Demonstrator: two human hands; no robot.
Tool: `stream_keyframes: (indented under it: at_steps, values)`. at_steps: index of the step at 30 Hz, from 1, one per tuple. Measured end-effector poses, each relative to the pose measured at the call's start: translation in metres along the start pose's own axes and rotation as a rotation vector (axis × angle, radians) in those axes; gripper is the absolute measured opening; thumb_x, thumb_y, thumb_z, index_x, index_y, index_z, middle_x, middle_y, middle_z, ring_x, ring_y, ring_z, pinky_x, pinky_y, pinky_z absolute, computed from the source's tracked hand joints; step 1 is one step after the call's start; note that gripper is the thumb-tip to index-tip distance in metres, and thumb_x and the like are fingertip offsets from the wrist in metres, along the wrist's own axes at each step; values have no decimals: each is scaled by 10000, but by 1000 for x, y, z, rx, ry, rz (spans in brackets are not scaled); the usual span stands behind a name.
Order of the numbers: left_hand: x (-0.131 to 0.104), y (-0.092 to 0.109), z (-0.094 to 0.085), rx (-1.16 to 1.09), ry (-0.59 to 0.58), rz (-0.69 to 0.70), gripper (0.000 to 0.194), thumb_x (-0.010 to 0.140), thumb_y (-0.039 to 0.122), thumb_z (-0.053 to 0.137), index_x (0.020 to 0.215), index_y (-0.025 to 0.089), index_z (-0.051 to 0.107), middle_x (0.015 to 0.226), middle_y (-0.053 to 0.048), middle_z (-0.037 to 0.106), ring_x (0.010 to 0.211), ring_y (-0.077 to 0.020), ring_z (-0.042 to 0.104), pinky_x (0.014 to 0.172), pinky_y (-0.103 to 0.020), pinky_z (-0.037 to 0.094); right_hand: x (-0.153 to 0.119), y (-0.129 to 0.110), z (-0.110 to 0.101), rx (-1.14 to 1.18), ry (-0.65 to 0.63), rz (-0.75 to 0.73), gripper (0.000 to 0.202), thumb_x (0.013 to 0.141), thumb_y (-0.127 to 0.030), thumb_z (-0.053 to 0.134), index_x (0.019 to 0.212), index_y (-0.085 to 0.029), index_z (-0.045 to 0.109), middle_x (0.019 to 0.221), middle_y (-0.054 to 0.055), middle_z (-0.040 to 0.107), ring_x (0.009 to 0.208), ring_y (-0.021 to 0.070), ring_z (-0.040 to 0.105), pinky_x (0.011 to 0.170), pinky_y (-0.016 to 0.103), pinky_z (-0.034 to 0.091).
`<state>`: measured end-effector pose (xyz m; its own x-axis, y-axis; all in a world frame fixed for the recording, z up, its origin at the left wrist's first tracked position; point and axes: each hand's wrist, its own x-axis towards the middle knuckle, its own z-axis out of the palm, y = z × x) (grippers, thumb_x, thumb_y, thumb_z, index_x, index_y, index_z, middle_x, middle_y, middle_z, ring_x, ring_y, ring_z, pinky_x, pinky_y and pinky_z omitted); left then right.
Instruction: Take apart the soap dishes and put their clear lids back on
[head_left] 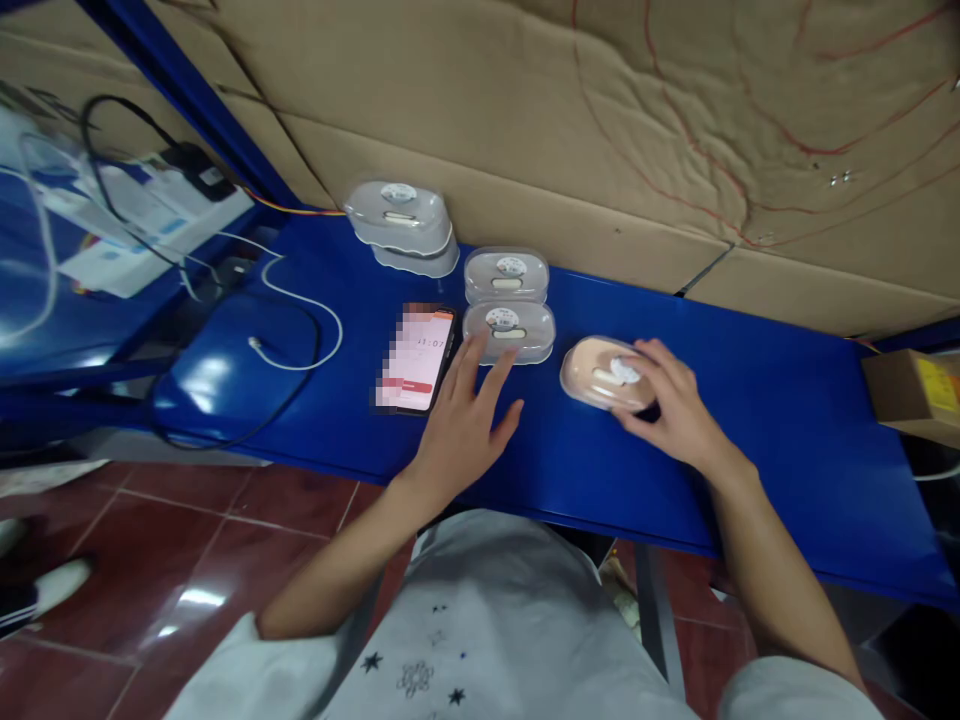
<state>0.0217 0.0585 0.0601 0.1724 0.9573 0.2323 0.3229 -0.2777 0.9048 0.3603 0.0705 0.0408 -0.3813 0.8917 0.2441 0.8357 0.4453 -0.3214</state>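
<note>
Spread fingers of my left hand (469,415) reach to the near edge of a clear oval plastic box (517,345) with a round label; whether they touch it I cannot tell. Another such box (484,280) stands right behind it. My right hand (675,410) has its thumb and fingers around the right end of a peach-coloured oval box (589,365) with a clear lid and a white label, resting on the blue table. Just left of my left hand lies a phone (416,350) with a lit, partly blurred screen.
Stacked clear boxes (420,220) stand at the back left of the blue table (787,440), against a cardboard wall (525,130). A white cable (330,310) and power strips (161,240) lie at left. A cardboard carton (900,390) sits at far right.
</note>
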Motion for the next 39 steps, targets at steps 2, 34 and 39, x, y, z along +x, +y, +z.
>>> stream_keyframes:
  at_steps: [2,34,39]
  values:
    - [18,-7,3,23,-4,14,579,927,281,762,1494,237,655,1792,-104,336,1711,-362,126,1372,-564,21,2,3,1,-124,135,89,715,1011,-520,665,1629,-272,404,1769,201,306,1651,493,246,1258,758,271]
    - [121,-1,-14,1114,-308,162,560,930,136,719,1471,115,577,1501,-275,579,1489,-450,516,1219,-601,419,5,-42,29,46,-51,-39,533,1131,-472,477,1593,-206,490,1571,172,626,1408,341,638,1110,558,527]
    - [52,13,-12,1025,-391,241,481,938,181,742,1399,177,604,1427,-238,570,1330,-417,625,1070,-540,544,2,-44,28,64,-20,-40,608,1116,-503,497,1664,-264,390,1640,174,549,1449,372,592,1138,598,508]
